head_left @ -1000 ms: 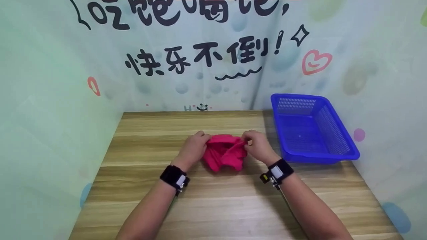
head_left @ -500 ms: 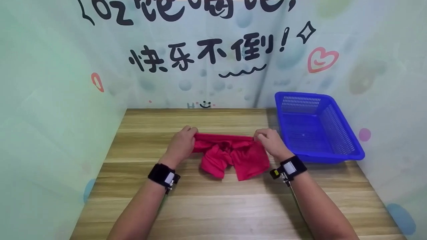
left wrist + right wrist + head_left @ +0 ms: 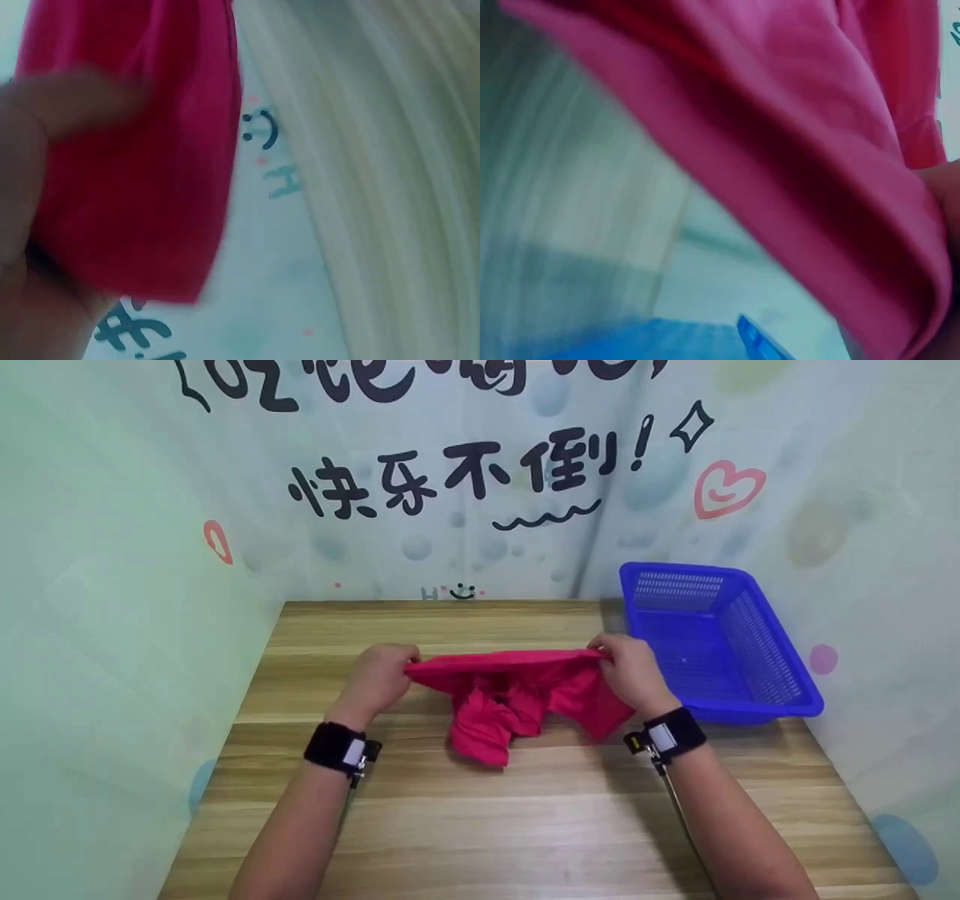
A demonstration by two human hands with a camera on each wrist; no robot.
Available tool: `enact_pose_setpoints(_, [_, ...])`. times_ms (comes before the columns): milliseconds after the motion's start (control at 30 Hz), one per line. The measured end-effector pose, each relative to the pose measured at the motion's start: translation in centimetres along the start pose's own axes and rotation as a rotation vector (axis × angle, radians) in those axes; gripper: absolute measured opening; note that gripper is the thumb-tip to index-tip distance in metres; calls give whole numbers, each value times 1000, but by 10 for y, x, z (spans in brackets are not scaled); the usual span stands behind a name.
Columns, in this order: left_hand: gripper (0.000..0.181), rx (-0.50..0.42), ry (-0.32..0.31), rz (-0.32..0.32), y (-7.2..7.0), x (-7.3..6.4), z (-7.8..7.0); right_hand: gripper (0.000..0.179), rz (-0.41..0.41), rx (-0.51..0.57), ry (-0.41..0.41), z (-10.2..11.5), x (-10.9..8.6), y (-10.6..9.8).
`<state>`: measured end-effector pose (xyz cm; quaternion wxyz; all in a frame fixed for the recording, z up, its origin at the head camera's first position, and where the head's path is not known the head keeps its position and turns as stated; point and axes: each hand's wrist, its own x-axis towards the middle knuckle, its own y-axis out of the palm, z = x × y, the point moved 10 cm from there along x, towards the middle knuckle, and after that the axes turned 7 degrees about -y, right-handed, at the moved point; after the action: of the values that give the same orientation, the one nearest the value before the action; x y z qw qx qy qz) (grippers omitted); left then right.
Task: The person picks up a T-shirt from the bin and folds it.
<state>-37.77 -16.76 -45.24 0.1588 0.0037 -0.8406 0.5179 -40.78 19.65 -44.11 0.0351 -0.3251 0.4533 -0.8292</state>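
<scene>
A pair of pinkish-red shorts (image 3: 517, 661) hangs stretched sideways between the two hands over the wooden table. Its waistband edge is pulled nearly straight, while the bunched legs droop below it in folds. My left hand (image 3: 377, 676) pinches the left end of the waistband; in the left wrist view, the thumb (image 3: 90, 105) lies across the fabric. At the opposite end, my right hand (image 3: 636, 673) grips the waistband near the blue basket. The right wrist view shows the doubled band of the shorts (image 3: 780, 150) running to the hand (image 3: 946, 196) at the frame's right edge.
A blue plastic basket (image 3: 750, 711) with slotted sides stands at the table's back right, close beside the right hand. The wooden table (image 3: 555, 825) meets a printed cloth backdrop (image 3: 525, 562) behind and at both sides. Both wrists wear black straps with small cameras.
My hands have moved apart, the left one leftward and the right one rightward, drawing the crumpled shorts out wide. Their waistband has gone from bunched to taut.
</scene>
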Motion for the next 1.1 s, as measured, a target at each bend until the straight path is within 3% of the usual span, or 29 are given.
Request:
enact_pose_setpoints(100, [23,-59,-2,-165,-27,-2,3,21,-61,-42,60,-4,1,-14])
enact_pose_setpoints(200, [16,-58,16,-322,-49,-6,4,16,-102,-73,98,-5,2,-25])
enact_pose_setpoints(300, [16,-17,26,-411,-63,-8,5,13,-120,-92,104,-4,3,-32])
enact_pose_setpoints(433, [19,1,21,-418,-70,-10,10,9,-136,-95,101,-6,3,-39])
enact_pose_setpoints(600, [6,-79,16,-327,-70,-15,20,7,-138,-73,109,-12,3,-43])
enact_pose_setpoints(733, [9,-50,-11,-294,-71,-17,25,8,-230,-55,106,-14,4,-54])
enact_pose_setpoints(900, [25,13,-73,-438,-94,-19,24,11,-426,-38,62,-2,5,-80])
enact_pose_setpoints(1000, [24,12,-65,-541,-111,-23,17,14,-489,-22,40,6,9,-93])
enact_pose_setpoints(1100, [23,-9,-42,-572,-121,-24,10,16,-518,-5,53,7,13,-101])
